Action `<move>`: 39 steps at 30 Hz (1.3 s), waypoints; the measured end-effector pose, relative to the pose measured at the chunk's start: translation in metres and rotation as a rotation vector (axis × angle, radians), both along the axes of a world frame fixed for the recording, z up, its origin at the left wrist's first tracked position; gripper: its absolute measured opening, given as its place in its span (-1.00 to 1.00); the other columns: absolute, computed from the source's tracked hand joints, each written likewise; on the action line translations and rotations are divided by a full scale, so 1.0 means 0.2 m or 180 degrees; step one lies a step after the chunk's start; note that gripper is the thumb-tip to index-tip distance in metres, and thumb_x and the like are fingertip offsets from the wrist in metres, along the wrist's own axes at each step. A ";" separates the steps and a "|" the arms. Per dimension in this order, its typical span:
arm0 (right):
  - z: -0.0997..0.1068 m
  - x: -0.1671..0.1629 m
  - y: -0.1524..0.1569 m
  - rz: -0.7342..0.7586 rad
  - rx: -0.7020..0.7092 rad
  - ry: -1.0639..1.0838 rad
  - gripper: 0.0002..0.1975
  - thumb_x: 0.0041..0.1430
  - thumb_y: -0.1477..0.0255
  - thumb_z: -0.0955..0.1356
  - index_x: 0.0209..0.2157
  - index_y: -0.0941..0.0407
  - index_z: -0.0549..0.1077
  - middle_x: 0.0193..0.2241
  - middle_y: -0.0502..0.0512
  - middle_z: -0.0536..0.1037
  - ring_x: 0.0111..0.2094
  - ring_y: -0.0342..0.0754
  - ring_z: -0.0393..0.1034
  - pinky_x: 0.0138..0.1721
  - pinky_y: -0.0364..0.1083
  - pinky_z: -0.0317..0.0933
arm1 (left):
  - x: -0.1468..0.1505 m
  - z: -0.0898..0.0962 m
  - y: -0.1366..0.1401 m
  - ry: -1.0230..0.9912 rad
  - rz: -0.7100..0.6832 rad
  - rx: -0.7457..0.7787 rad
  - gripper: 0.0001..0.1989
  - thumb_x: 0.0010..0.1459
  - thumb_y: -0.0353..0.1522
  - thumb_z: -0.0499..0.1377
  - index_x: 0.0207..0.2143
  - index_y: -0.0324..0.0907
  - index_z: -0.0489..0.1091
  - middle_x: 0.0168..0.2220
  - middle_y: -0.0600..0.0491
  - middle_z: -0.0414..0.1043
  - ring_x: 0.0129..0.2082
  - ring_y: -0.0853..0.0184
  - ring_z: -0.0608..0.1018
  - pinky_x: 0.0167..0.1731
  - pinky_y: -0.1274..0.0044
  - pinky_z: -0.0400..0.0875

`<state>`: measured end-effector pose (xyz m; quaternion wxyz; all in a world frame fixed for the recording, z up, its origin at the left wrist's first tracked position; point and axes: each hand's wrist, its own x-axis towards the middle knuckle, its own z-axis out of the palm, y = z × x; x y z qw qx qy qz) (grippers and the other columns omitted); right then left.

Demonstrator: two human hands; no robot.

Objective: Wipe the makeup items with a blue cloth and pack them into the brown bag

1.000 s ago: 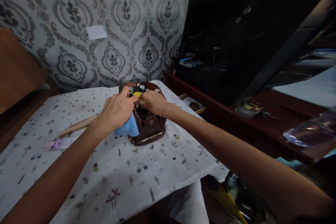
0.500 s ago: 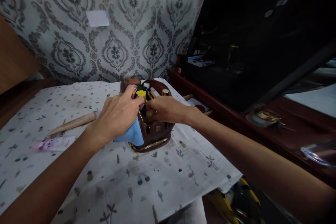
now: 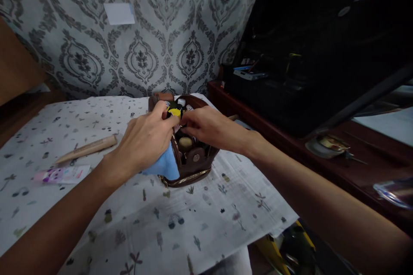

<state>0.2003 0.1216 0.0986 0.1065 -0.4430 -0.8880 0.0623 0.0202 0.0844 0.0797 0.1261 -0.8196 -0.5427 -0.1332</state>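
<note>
A brown zippered bag [image 3: 196, 169] stands open on the cloth-covered table. My left hand [image 3: 146, 137] is closed over its left rim, thumb and forefinger beside a round yellow item [image 3: 174, 112]. A light blue cloth [image 3: 166, 165] hangs below that hand against the bag's side; whether the fingers grip the cloth too, I cannot tell. Over the right side of the opening, my right hand [image 3: 209, 126] reaches in with its fingertips drawn together near the yellow item. What they pinch, if anything, is hidden. A pale rounded thing [image 3: 185, 142] and a white cap [image 3: 181, 102] show inside the bag.
Left of the bag lie a tapered wooden piece [image 3: 87, 148] and a pink-and-white tube [image 3: 64, 175]. A large black panel [image 3: 309, 51] leans over the dark red furniture [image 3: 284, 144] at right. The patterned tablecloth [image 3: 193, 223] ends at the lower right.
My right hand has lifted slightly and shifted right within the bag's opening, uncovering the pale rounded thing. The left hand keeps its place on the rim. The view has shifted slightly.
</note>
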 end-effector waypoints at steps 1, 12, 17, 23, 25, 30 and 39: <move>0.01 0.01 -0.02 -0.0056 0.0088 0.0252 -0.84 0.28 0.53 0.33 -0.24 0.15 0.59 -0.39 0.04 0.58 -0.33 -0.09 0.43 -0.29 -0.13 0.13 | -0.01 -0.01 0.00 -0.0191 -0.0071 0.0134 -0.68 0.36 -0.35 -0.03 -0.02 -0.08 0.48 -0.10 -0.01 0.29 -0.38 0.34 0.48 -0.38 0.49 0.37; -0.26 -0.06 -0.37 0.1380 0.0275 0.1476 -0.70 0.46 0.36 0.20 -0.23 0.09 0.54 -0.41 0.05 0.58 -0.40 -0.11 0.45 -0.34 -0.13 0.28 | -0.36 -0.42 -0.24 -0.0995 -0.0661 0.0353 -0.69 0.43 -0.26 -0.04 0.01 -0.21 0.38 -0.17 -0.07 0.42 -0.18 0.24 0.49 -0.20 0.44 0.42; -0.50 -0.25 -0.41 0.1776 0.0040 0.1424 -0.72 0.44 0.44 0.23 -0.30 0.17 0.53 -0.42 0.07 0.58 -0.41 -0.11 0.44 -0.37 -0.15 0.23 | -0.53 -0.62 -0.39 -0.0515 -0.1048 -0.0473 -0.64 0.40 -0.12 0.04 0.02 -0.13 0.42 0.05 -0.13 0.40 0.03 0.15 0.45 0.00 0.34 0.42; -0.55 -0.45 -0.40 0.1393 -0.0817 0.1843 -0.82 0.32 0.54 0.32 -0.35 0.17 0.54 -0.46 0.00 0.55 -0.47 -0.19 0.35 -0.38 -0.21 0.16 | -0.70 -0.55 -0.43 -0.0866 -0.0168 -0.0408 -0.64 0.43 -0.20 -0.07 -0.33 -0.16 0.39 -0.35 0.01 0.42 -0.34 0.29 0.47 -0.31 0.47 0.38; -0.54 -0.51 -0.40 0.1288 -0.1035 0.1874 -0.83 0.29 0.55 0.33 -0.37 0.17 0.54 -0.52 -0.04 0.51 -0.51 -0.21 0.29 -0.42 -0.22 0.11 | -0.80 -0.49 -0.41 -0.0901 0.0462 -0.0234 -0.65 0.39 -0.16 -0.05 -0.35 -0.14 0.37 -0.34 0.01 0.42 -0.32 0.26 0.46 -0.29 0.45 0.36; -0.58 -0.64 -0.40 0.1089 -0.1510 0.1966 -0.84 0.25 0.56 0.36 -0.41 0.18 0.56 -0.58 -0.10 0.44 -0.53 -0.23 0.24 -0.43 -0.23 0.07 | -1.08 -0.41 -0.41 -0.0520 0.1496 -0.0393 -0.74 0.28 -0.18 0.02 -0.25 -0.09 0.43 -0.26 0.01 0.46 -0.16 0.12 0.48 -0.20 0.42 0.36; -0.79 -0.69 -0.41 0.0787 -0.1965 0.2374 -0.86 0.22 0.57 0.37 -0.41 0.16 0.54 -0.58 -0.09 0.45 -0.51 -0.20 0.32 -0.42 -0.23 0.12 | -1.19 -0.40 -0.44 -0.0529 0.1721 -0.1663 -0.65 0.21 -0.05 0.03 -0.29 -0.08 0.46 -0.31 0.00 0.56 -0.28 0.06 0.57 -0.34 0.41 0.35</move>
